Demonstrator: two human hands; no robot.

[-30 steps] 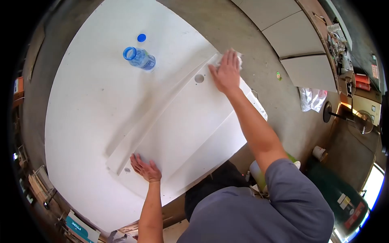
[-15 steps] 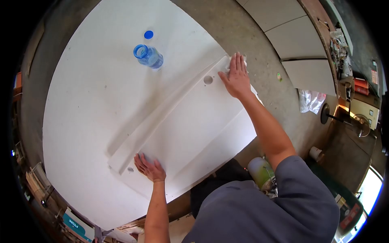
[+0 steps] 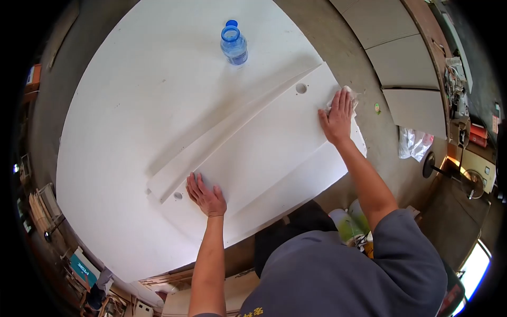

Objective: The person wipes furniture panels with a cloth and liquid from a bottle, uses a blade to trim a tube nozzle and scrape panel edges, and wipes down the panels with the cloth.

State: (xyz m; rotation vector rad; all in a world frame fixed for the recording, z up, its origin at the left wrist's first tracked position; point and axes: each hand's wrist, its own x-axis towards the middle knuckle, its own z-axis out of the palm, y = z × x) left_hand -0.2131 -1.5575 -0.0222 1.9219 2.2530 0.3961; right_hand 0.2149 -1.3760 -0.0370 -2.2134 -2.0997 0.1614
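Note:
A long white board [image 3: 253, 142] with a round hole near each end lies on the white table [image 3: 116, 116]. My left hand [image 3: 207, 198] rests on its near left part, beside the smaller-looking hole, fingers spread and holding nothing. At the far right end of the board, my right hand [image 3: 338, 117] lies flat with the thumb apart, pressing a crumpled white cloth [image 3: 350, 96] that shows past its fingers. The cloth's material is unclear and most of it is hidden under the hand. Along the board's far side runs a narrow white strip [image 3: 222, 129].
An uncapped blue plastic bottle [image 3: 234, 48] stands at the back of the table, with a blue cap [image 3: 231, 23] behind it. Grey cabinets [image 3: 404, 61] line the right side. A plastic bag [image 3: 414, 143] lies on the floor, and containers [image 3: 348, 224] stand beside my body.
My right hand has slid toward me along the board's end, carrying the cloth. My left hand stays near the same hole. The whole view has shifted, so the bottle appears farther right.

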